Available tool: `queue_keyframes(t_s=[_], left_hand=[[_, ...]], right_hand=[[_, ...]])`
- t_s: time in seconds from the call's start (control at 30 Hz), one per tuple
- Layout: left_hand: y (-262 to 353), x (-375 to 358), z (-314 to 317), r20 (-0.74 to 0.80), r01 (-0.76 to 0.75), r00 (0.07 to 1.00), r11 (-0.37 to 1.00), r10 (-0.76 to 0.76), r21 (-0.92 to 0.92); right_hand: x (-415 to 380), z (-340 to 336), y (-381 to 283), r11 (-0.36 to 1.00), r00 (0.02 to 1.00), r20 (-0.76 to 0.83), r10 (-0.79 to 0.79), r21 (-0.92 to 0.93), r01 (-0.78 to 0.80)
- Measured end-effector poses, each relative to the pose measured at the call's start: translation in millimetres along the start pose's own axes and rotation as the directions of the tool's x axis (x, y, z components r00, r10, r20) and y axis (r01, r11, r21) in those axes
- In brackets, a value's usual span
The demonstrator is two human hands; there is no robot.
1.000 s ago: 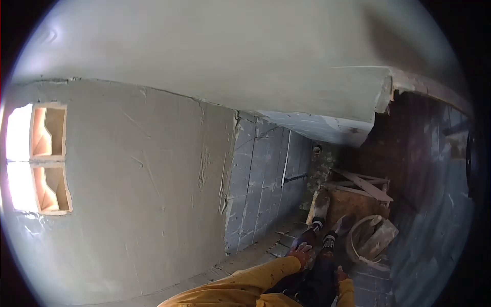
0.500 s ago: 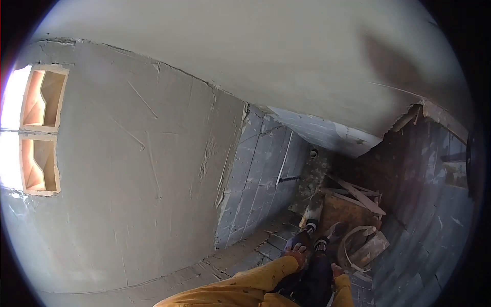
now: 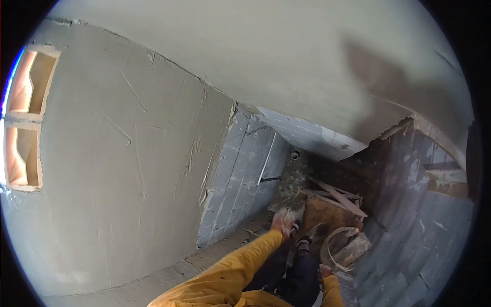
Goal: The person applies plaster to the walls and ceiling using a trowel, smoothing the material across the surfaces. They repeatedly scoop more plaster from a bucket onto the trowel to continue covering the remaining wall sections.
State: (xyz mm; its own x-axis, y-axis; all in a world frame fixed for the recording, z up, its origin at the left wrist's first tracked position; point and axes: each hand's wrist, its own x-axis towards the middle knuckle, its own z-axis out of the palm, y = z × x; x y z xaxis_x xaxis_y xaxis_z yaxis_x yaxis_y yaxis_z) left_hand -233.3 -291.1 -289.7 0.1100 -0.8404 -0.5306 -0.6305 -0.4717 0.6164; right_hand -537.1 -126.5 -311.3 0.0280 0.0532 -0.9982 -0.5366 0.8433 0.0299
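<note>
My left hand reaches out at the end of a yellow sleeve, just left of my shoe. Motion smears its fingers, and no held thing can be made out. Low in the picture, my right hand is close to my dark trousers. Its fingers are too small and partly hidden to read. Near that hand lies a worn bucket with a pale curved rim, beside a flat grey piece.
Wooden boards lie across a brown wooden box or panel ahead of my feet. Grey plastered wall stands at left with cut-out vent blocks. Bare block wall adjoins it; rough-edged plaster hangs at right.
My left hand has moved forward from over my leg, its arm stretching out. My right hand stays low. The whole view has shifted slightly as my head moved.
</note>
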Motion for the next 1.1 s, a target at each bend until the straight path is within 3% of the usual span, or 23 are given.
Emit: queue_keyframes(t_s=[0.03,0.1,0.13,0.17,0.2,0.23,0.27,0.3,0.37,0.4,0.47,0.53,0.57,0.6,0.63,0.67,0.73,0.87,0.9,1.03,1.1], left_hand=[[7.9,24.6,-6.7,-0.279,-0.063,0.958,0.998,0.065,0.016],[33.9,99.5,-42.6,-0.530,-0.282,0.815,0.959,0.236,-0.007],[74.9,123.1,-80.7,-0.539,-0.273,0.822,0.958,0.186,-0.084],[91.3,157.6,-104.1,-0.611,-0.386,0.748,0.919,0.258,-0.084],[128.4,176.0,-142.3,-0.638,-0.405,0.735,0.903,0.228,-0.144],[154.3,193.4,-173.5,-0.723,-0.516,0.618,0.853,0.308,-0.078],[139.1,236.9,-200.7,-0.597,-0.491,0.188,0.601,0.780,0.631],[162.7,254.3,-223.3,-0.696,-0.462,0.278,0.727,0.662,0.508],[198.6,272.7,-267.7,-0.784,-0.360,0.295,0.824,0.546,0.437],[211.3,286.8,-284.8,-0.843,-0.425,0.332,0.865,0.423,0.266],[237.7,287.7,-299.7,-0.892,-0.502,0.399,0.865,0.210,-0.020],[268.6,274.6,-306.0,-0.892,-0.534,0.451,0.814,0.043,-0.231],[268.5,278.0,-305.3,-0.880,-0.508,0.473,0.830,0.044,-0.232],[268.9,277.2,-303.9,-0.880,-0.516,0.472,0.827,0.055,-0.225],[269.9,274.0,-301.5,-0.880,-0.523,0.471,0.824,0.065,-0.219],[269.2,272.0,-297.6,-0.880,-0.531,0.470,0.820,0.075,-0.213],[257.9,273.0,-279.6,-0.861,-0.485,0.496,0.858,0.114,-0.166],[231.3,291.7,-270.1,-0.844,-0.386,0.482,0.922,0.235,0.036],[229.5,297.6,-276.0,-0.868,-0.479,0.402,0.875,0.291,0.071],[268.3,281.3,-300.5,-0.896,-0.591,0.429,0.786,0.115,-0.182],[241.1,298.7,-282.4,-0.849,-0.444,0.226,0.826,0.478,0.348]], right_hand=[[-16.4,-5.4,-8.6,1.000,1.000,0.023,-0.004,0.003,0.004],[-16.9,-12.2,4.0,0.998,0.999,-0.001,-0.053,-0.015,0.053],[-9.5,-15.4,17.6,0.989,0.993,-0.024,-0.113,-0.097,0.110],[3.4,-19.6,39.7,0.948,0.974,-0.039,-0.224,-0.239,0.208],[20.5,-24.4,60.5,0.849,0.928,-0.036,-0.370,-0.419,0.322],[40.1,-28.1,82.9,0.683,0.851,-0.001,-0.525,-0.597,0.420],[30.7,-31.5,76.9,0.765,0.899,-0.035,-0.437,-0.540,0.351],[25.3,-32.5,70.2,0.829,0.930,-0.061,-0.362,-0.477,0.292],[20.0,-32.4,61.6,0.874,0.950,-0.089,-0.300,-0.423,0.237],[22.9,-31.9,63.0,0.858,0.943,-0.087,-0.321,-0.448,0.251],[38.9,-28.7,76.4,0.724,0.886,-0.042,-0.462,-0.596,0.348],[41.9,-26.1,76.2,0.451,0.756,0.052,-0.652,-0.775,0.442],[36.3,-24.9,67.0,0.721,0.891,-0.025,-0.453,-0.599,0.350],[8.1,-22.9,36.4,0.928,0.972,-0.105,-0.208,-0.337,0.162],[-31.4,-20.6,-4.9,0.995,0.984,-0.174,0.034,-0.087,-0.050],[-45.4,-17.8,-17.2,0.987,0.988,-0.135,0.080,0.149,-0.059],[-67.0,-12.4,-36.7,0.807,0.987,-0.043,0.152,0.583,-0.099],[-74.6,-14.5,-44.6,0.857,0.982,-0.125,0.142,0.512,-0.059],[-72.3,-15.8,-42.0,0.877,0.981,-0.133,0.142,0.477,-0.062],[-64.9,-17.8,-34.7,0.933,0.976,-0.145,0.162,0.343,-0.104],[-62.5,-18.1,-32.6,0.951,0.975,-0.151,0.166,0.286,-0.117]])
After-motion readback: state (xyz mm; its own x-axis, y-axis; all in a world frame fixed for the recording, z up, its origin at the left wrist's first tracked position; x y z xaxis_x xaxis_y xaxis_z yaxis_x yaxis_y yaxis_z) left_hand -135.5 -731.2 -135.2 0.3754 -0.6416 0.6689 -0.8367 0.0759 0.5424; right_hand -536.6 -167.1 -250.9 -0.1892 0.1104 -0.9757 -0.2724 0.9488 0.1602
